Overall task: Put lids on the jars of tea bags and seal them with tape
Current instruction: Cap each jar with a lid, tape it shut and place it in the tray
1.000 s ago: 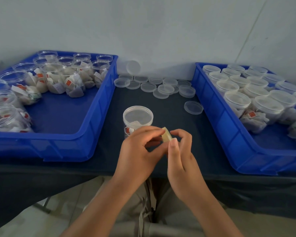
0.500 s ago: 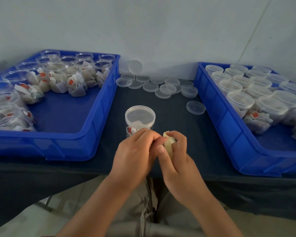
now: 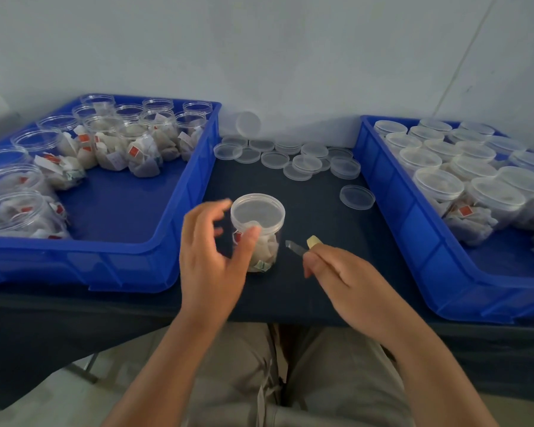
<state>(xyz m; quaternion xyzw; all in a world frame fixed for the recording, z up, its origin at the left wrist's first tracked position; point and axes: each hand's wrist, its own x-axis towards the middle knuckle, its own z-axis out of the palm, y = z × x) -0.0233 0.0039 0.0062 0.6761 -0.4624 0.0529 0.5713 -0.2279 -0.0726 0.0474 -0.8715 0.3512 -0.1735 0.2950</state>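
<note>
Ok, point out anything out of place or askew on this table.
One clear lid stands on edge, leaning against the wall behind the loose lids, which all lie flat. Nothing else stands out.

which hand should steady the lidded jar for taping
Left. The left hand is cupped at the jar, thumb against its wall; the right hand pinches the tape roll, a strip pulled free.

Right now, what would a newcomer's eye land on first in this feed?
The lidded jar of tea bags mid-table, with the left hand spread beside it and the right hand pinching a tape roll trailing a strip. Either side sit blue bins: open jars in the left bin, lidded jars in the right bin.
</note>
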